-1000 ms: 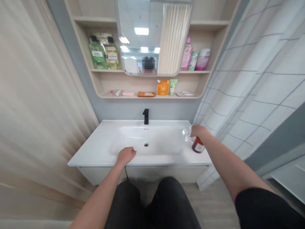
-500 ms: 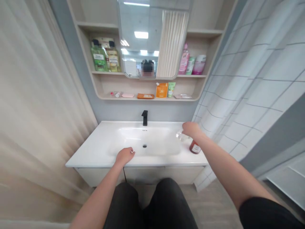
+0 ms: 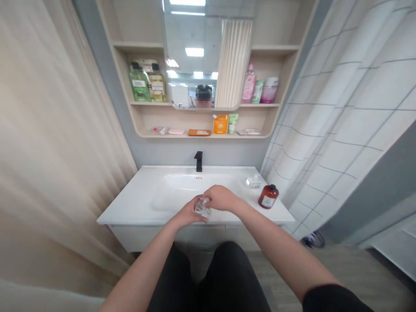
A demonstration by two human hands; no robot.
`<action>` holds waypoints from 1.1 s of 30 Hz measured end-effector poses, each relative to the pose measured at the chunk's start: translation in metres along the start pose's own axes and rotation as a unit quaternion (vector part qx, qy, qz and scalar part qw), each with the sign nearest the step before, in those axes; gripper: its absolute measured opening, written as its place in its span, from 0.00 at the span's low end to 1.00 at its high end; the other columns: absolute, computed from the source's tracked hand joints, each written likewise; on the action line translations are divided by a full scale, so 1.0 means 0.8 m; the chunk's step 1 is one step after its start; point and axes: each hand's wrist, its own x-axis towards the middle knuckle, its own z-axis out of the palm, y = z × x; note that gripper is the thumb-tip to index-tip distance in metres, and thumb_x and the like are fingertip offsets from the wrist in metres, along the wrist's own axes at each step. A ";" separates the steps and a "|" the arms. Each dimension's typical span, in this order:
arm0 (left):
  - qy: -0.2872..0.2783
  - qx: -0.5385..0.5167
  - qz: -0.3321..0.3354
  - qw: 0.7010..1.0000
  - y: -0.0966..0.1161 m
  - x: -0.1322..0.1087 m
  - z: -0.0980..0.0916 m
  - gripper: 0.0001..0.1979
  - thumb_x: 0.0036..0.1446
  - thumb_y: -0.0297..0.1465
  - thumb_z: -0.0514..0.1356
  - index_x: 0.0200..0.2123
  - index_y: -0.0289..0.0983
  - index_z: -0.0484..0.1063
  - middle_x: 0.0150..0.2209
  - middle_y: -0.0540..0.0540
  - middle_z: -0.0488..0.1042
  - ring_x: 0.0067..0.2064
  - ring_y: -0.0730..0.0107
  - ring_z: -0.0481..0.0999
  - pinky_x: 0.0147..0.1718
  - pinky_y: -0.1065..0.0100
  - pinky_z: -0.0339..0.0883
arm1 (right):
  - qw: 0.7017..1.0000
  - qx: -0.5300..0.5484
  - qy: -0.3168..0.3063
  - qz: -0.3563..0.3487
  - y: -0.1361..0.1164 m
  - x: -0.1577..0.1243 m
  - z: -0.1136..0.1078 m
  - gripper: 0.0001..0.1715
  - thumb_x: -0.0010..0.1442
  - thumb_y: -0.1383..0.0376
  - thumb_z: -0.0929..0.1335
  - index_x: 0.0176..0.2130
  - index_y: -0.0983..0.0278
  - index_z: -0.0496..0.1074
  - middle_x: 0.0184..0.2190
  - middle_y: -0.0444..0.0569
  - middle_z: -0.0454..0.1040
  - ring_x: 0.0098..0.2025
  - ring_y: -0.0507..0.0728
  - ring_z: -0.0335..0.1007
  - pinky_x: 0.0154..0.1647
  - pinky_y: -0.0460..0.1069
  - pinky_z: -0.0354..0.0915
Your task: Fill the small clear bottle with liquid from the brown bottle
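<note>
A small, clear, see-through container (image 3: 202, 208) is between my hands over the front rim of the white sink (image 3: 159, 203). My left hand (image 3: 187, 214) is closed round its left side and underside. From the right, my right hand (image 3: 220, 198) grips its upper part with bent fingers. The container's exact kind and anything inside it are too blurred to tell. Another clear, box-like container (image 3: 252, 182) stands on the counter right of the basin. In front of that one is an amber bottle (image 3: 268, 197) with a black cap and white label.
A black faucet (image 3: 199, 161) rises behind the basin. Above it, a wall shelf (image 3: 146, 135) holds bottles, tubes, an orange pouch (image 3: 220, 124) and small packs around a mirror (image 3: 195, 39). Curtains hang left (image 3: 58, 143) and right (image 3: 351, 104).
My right hand has come left from the clear items by the amber bottle, bringing a clear container to the front of the sink. My left hand has moved right and now holds it too.
</note>
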 end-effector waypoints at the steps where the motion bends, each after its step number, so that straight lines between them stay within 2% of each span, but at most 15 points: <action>1: 0.016 -0.010 -0.004 1.000 0.000 0.000 0.000 0.51 0.36 0.35 0.85 0.65 0.42 0.70 0.57 0.41 0.81 0.55 0.51 0.81 0.58 0.52 0.73 | 1.000 0.026 0.016 -0.005 0.000 0.003 0.006 0.10 0.63 0.61 0.76 0.44 0.59 0.88 0.36 0.51 0.86 0.41 0.62 0.81 0.43 0.50 0.66; 4: 0.095 -0.043 0.012 0.994 -0.003 0.005 -0.001 0.46 0.35 0.35 0.85 0.58 0.41 0.71 0.52 0.43 0.81 0.51 0.55 0.81 0.55 0.55 0.73 | 0.981 0.166 0.095 -0.012 0.016 0.012 0.036 0.17 0.65 0.61 0.76 0.53 0.59 0.85 0.45 0.51 0.85 0.44 0.60 0.80 0.50 0.52 0.70; 7: 0.167 -0.099 0.027 0.981 -0.010 0.017 0.002 0.47 0.35 0.35 0.84 0.58 0.43 0.69 0.52 0.45 0.80 0.53 0.56 0.80 0.57 0.56 0.72 | 0.925 0.350 0.146 0.007 0.039 0.021 0.084 0.42 0.55 0.56 0.83 0.65 0.59 0.77 0.62 0.57 0.78 0.54 0.63 0.78 0.57 0.57 0.73; 9: 0.187 -0.146 0.019 0.971 -0.017 0.024 0.004 0.47 0.35 0.33 0.82 0.59 0.44 0.67 0.51 0.46 0.80 0.52 0.55 0.80 0.56 0.56 0.72 | 0.878 0.459 0.130 0.032 0.050 0.027 0.119 0.52 0.49 0.53 0.85 0.67 0.57 0.73 0.63 0.56 0.77 0.55 0.63 0.78 0.58 0.58 0.74; 11: 0.176 -0.189 0.001 0.966 -0.026 0.030 0.005 0.45 0.36 0.31 0.79 0.59 0.44 0.67 0.51 0.46 0.80 0.51 0.55 0.80 0.55 0.56 0.72 | 0.835 0.536 0.118 0.043 0.057 0.032 0.149 0.50 0.48 0.52 0.85 0.65 0.56 0.73 0.60 0.53 0.78 0.52 0.62 0.79 0.56 0.58 0.75; 13: 0.145 -0.216 -0.017 0.965 -0.035 0.034 0.001 0.43 0.38 0.29 0.75 0.60 0.44 0.69 0.51 0.46 0.80 0.51 0.53 0.80 0.54 0.56 0.71 | 0.811 0.568 0.127 0.053 0.062 0.036 0.171 0.44 0.46 0.51 0.86 0.58 0.57 0.76 0.55 0.50 0.80 0.48 0.61 0.79 0.53 0.57 0.76; 16: 0.106 -0.231 -0.025 0.967 -0.045 0.039 -0.015 0.41 0.38 0.28 0.69 0.61 0.43 0.73 0.52 0.44 0.81 0.53 0.51 0.79 0.56 0.56 0.69 | 0.812 0.555 0.168 0.074 0.067 0.042 0.194 0.41 0.41 0.52 0.87 0.51 0.59 0.76 0.47 0.47 0.80 0.44 0.60 0.77 0.50 0.56 0.74; 18: 0.110 -0.223 -0.010 0.969 -0.049 0.044 -0.027 0.39 0.40 0.30 0.68 0.61 0.41 0.77 0.54 0.42 0.81 0.56 0.49 0.78 0.59 0.55 0.68 | 0.811 0.548 0.185 0.090 0.068 0.048 0.206 0.42 0.39 0.53 0.87 0.49 0.58 0.75 0.42 0.44 0.79 0.42 0.59 0.75 0.48 0.55 0.73; 21: 0.130 -0.184 0.005 0.974 -0.055 0.050 -0.036 0.30 0.46 0.35 0.69 0.56 0.39 0.83 0.55 0.41 0.82 0.58 0.48 0.77 0.62 0.54 0.66 | 0.792 0.573 0.186 0.099 0.067 0.057 0.225 0.40 0.41 0.51 0.86 0.49 0.57 0.74 0.38 0.42 0.77 0.39 0.58 0.72 0.44 0.53 0.71; 23: 0.140 -0.152 0.002 0.978 -0.062 0.051 -0.035 0.25 0.49 0.38 0.72 0.52 0.39 0.85 0.52 0.41 0.83 0.56 0.48 0.78 0.62 0.54 0.66 | 0.782 0.589 0.183 0.096 0.064 0.063 0.237 0.39 0.42 0.50 0.85 0.49 0.58 0.73 0.39 0.43 0.77 0.39 0.58 0.72 0.43 0.53 0.70; 26: 0.155 -0.131 0.008 0.979 -0.076 0.049 -0.029 0.23 0.51 0.40 0.74 0.49 0.39 0.85 0.50 0.42 0.84 0.55 0.49 0.79 0.61 0.54 0.68 | 0.788 0.583 0.174 0.096 0.063 0.066 0.248 0.40 0.42 0.52 0.85 0.51 0.59 0.74 0.41 0.44 0.78 0.41 0.59 0.72 0.45 0.53 0.69; 29: 0.158 -0.122 0.017 0.980 -0.087 0.047 -0.026 0.23 0.51 0.42 0.74 0.50 0.39 0.85 0.50 0.42 0.83 0.55 0.50 0.79 0.61 0.55 0.69 | 0.797 0.575 0.160 0.094 0.065 0.063 0.250 0.40 0.42 0.55 0.85 0.52 0.58 0.74 0.44 0.44 0.78 0.43 0.59 0.72 0.47 0.53 0.68; 33: 0.143 -0.100 0.015 0.985 -0.090 0.049 -0.027 0.23 0.52 0.43 0.76 0.48 0.39 0.86 0.50 0.41 0.83 0.55 0.50 0.80 0.61 0.54 0.69 | 0.794 0.583 0.148 0.095 0.066 0.059 0.245 0.38 0.43 0.57 0.84 0.51 0.58 0.73 0.44 0.44 0.78 0.45 0.60 0.74 0.50 0.54 0.68</action>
